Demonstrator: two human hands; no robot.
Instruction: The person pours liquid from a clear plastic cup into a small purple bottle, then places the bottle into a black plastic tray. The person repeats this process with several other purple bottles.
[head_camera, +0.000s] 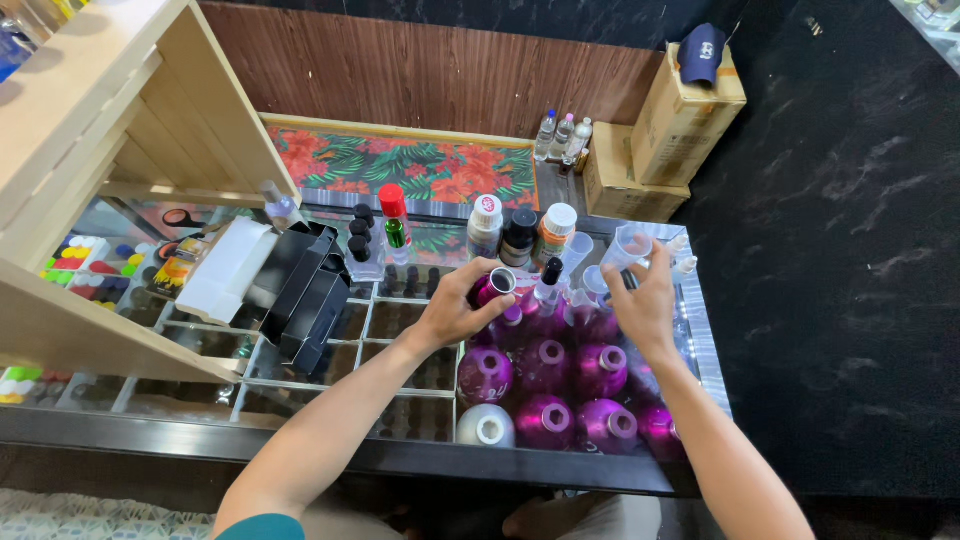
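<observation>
Head view: left hand (455, 305) closed round purple bottle (493, 289), lifted just above bottle cluster (560, 385) on glass surface (400, 330); long axis tilted, silver neck pointing up-right toward right hand (645, 305). Right hand fingers spread, loosely touching clear measuring cup (628, 245) beyond cluster. Left hand nearer to bottle; the two hands near, apart.

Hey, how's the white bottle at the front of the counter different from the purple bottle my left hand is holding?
The white bottle is white; the purple bottle is shiny magenta. The white bottle stands upright on the glass counter; the purple bottle is tilted in the left hand, among the group's back row. Both have open round necks with no cap.
</observation>
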